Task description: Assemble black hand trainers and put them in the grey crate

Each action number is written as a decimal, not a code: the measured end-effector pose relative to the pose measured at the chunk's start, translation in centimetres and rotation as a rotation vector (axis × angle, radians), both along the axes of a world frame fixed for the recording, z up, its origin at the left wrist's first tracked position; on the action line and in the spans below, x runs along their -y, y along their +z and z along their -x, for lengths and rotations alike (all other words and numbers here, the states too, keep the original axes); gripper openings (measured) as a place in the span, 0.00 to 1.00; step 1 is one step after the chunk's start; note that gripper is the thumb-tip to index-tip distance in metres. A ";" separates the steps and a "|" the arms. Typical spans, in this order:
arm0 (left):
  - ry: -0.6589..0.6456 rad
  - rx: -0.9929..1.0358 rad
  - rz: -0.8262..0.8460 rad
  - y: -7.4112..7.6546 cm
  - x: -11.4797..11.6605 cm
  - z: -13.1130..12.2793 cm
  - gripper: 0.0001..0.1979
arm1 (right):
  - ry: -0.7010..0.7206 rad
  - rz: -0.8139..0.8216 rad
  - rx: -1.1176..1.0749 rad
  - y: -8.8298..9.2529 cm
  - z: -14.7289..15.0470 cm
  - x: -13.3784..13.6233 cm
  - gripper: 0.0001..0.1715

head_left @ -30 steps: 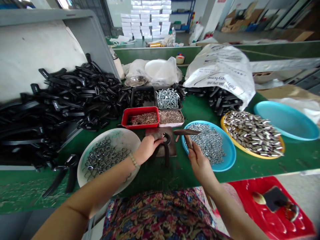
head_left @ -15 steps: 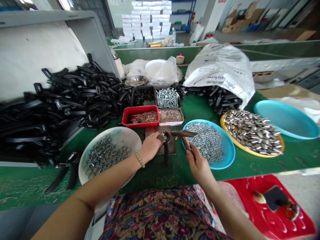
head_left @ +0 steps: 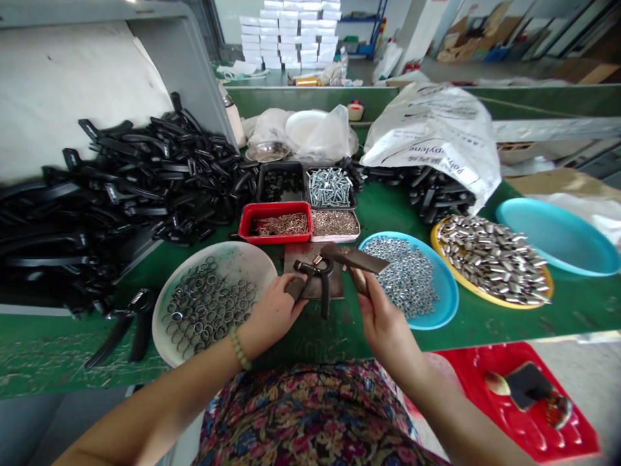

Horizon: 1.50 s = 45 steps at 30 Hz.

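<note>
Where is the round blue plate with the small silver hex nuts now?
In the head view, the round blue plate lies beside the person's right hand, left of the yellow plate of metal sleeves.

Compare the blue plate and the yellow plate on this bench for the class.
The blue plate holds small silver nuts; the yellow plate holds larger metal cylinders. The blue plate lies nearer the right hand. Both are round, shallow, and heaped with loose metal parts.
</note>
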State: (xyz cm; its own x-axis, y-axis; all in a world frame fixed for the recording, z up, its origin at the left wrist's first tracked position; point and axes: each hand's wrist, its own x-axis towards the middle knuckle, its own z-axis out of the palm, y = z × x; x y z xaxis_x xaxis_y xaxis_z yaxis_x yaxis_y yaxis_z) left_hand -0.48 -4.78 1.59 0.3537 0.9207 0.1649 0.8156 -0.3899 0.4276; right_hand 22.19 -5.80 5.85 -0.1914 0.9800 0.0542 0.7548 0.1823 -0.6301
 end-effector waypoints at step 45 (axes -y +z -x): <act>0.205 1.081 0.317 3.3 -5.9 0.7 0.14 | -0.077 0.484 -1.390 -2.6 3.9 -2.9 0.17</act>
